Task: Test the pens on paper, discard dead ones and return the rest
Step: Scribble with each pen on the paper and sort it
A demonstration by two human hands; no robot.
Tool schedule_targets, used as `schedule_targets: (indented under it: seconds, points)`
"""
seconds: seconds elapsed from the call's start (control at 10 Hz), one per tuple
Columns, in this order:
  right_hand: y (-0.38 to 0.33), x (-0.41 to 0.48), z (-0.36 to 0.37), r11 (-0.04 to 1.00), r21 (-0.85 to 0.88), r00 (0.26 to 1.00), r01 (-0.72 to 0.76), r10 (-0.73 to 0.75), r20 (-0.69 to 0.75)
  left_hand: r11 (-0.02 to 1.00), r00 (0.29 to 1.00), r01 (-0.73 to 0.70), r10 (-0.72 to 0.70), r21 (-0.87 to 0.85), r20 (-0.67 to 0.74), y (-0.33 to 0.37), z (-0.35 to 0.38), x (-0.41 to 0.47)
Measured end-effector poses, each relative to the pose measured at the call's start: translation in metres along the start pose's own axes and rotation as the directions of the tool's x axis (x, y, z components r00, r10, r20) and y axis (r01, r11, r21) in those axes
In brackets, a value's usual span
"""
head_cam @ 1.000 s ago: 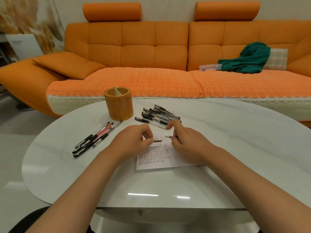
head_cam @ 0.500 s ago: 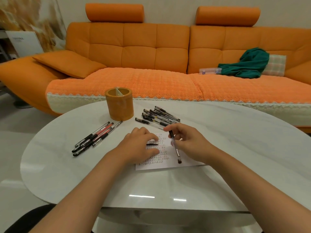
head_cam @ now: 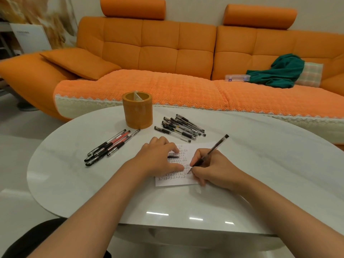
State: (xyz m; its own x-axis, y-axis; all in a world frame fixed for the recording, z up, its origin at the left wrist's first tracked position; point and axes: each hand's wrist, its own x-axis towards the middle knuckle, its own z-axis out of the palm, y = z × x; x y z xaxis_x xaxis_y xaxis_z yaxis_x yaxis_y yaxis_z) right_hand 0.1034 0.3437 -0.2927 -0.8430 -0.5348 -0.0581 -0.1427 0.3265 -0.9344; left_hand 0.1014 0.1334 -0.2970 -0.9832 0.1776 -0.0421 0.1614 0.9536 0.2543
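In front of the orange pen holder (head_cam: 137, 109), on the side nearer the person, the right hand (head_cam: 214, 170) grips an uncapped black pen (head_cam: 212, 151) with its tip on the paper (head_cam: 175, 181). The left hand (head_cam: 158, 159) presses the sheet down with the pen cap (head_cam: 173, 156) tucked under its curled fingers. Rows of marks already cover the sheet, so testing looks well under way, yet the mixed pile (head_cam: 109, 146) left-front of the holder and the black pile (head_cam: 182, 127) to its right lie outside it, so returning and discarding seem not yet done.

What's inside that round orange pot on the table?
At the mouth of the orange pot only a pale divider shows; nothing sticks out. Its wall hides anything deeper.
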Motion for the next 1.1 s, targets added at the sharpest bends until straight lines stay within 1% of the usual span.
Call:
schedule_targets:
  seconds: [0.1, 0.2, 0.5, 0.6, 0.8, 1.1]
  points:
    - [0.0012, -0.0010, 0.0019, 0.998, -0.067, 0.999, 0.020, -0.022, -0.033, 1.000, 1.000, -0.006, 0.006, 0.000, 0.012, -0.0008, -0.0004, -0.0002]
    - [0.0021, -0.0011, 0.0031, 0.992, -0.114, 0.998, 0.057, -0.060, -0.019, 1.000, 1.000, 0.000, -0.001, 0.003, 0.016, 0.0002, -0.0006, -0.0001]
    - [0.0032, 0.0004, 0.0059, 0.979, -0.180, 0.995, 0.096, -0.097, 0.002, 1.000, 0.999, 0.018, -0.018, -0.004, 0.035, 0.0031, -0.0027, 0.0000]
    - [0.0023, 0.0010, 0.0067, 0.976, -0.193, 0.994, 0.106, -0.106, 0.010, 1.000, 0.999, 0.022, -0.021, -0.005, 0.041, 0.0031, -0.0025, 0.0003]
    - [0.0040, 0.0000, 0.0061, 0.987, -0.142, 0.997, 0.074, -0.076, -0.007, 1.000, 0.998, 0.030, -0.030, -0.010, 0.047, 0.0034, -0.0025, 0.0017]
    - [0.0040, -0.0009, 0.0063, 0.981, -0.162, 0.994, 0.104, -0.107, -0.013, 1.000, 0.999, 0.028, -0.028, -0.008, 0.046, 0.0041, -0.0033, 0.0003]
